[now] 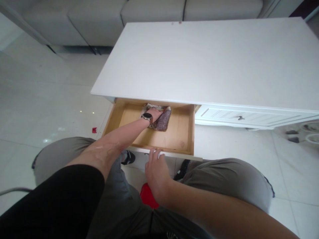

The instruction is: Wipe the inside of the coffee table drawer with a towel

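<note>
A wooden drawer [180, 131] stands pulled out from the white coffee table [199, 63]. Inside it lies a dark purple-brown speckled packet or folded cloth [163, 121] with a pale crumpled end; which of the two I cannot make out. My left hand [156, 114], with a watch [147, 116] at the wrist, reaches in from the left and has its fingers on this bundle, fingertips partly hidden. Over the top edge of the drawer front [179, 155], the fingers of my right hand [157, 169] are hooked.
A grey sofa [154, 11] runs behind the table. To the right is a closed drawer front with a small knob [240, 118]. A red scrap [94, 130] lies on the tiled floor at left. Something red [147, 195] shows between my legs, beneath my right hand.
</note>
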`<state>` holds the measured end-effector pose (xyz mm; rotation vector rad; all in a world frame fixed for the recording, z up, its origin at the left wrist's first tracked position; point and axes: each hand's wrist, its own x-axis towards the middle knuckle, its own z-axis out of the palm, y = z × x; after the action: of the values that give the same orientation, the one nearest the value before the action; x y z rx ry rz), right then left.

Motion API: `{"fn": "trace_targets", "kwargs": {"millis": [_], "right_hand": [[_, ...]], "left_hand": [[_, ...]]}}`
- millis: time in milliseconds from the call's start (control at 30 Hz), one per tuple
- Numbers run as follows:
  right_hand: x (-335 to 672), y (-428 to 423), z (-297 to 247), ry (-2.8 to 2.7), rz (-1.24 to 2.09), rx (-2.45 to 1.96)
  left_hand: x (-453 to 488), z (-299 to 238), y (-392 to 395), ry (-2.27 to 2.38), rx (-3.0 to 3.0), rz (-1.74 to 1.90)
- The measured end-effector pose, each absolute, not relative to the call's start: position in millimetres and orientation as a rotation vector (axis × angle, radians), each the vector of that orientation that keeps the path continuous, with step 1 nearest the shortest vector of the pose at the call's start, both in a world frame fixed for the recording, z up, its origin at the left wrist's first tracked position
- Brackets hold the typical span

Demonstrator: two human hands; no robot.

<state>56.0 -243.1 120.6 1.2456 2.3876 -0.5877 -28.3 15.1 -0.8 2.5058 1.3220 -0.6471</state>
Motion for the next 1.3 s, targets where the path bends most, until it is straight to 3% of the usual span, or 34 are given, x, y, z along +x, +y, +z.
{"fn": "trace_targets", "kwargs": {"millis": [433, 1100, 1300], "right_hand": [[56.7, -244.8, 128.0, 2.427, -0.386, 1.171], [54.1, -233.6, 134.7, 2.346, -0.532, 1.075], [56.1, -231.3, 137.0, 2.337, -0.555, 1.067]], "left_hand": [[92.8, 10.9, -2.9, 1.098, 2.647, -0.488], [78.8, -13.2, -76.0, 0.943, 2.657, -0.595], [62.9, -20.3, -89.7, 1.161, 2.601, -0.608]]}}
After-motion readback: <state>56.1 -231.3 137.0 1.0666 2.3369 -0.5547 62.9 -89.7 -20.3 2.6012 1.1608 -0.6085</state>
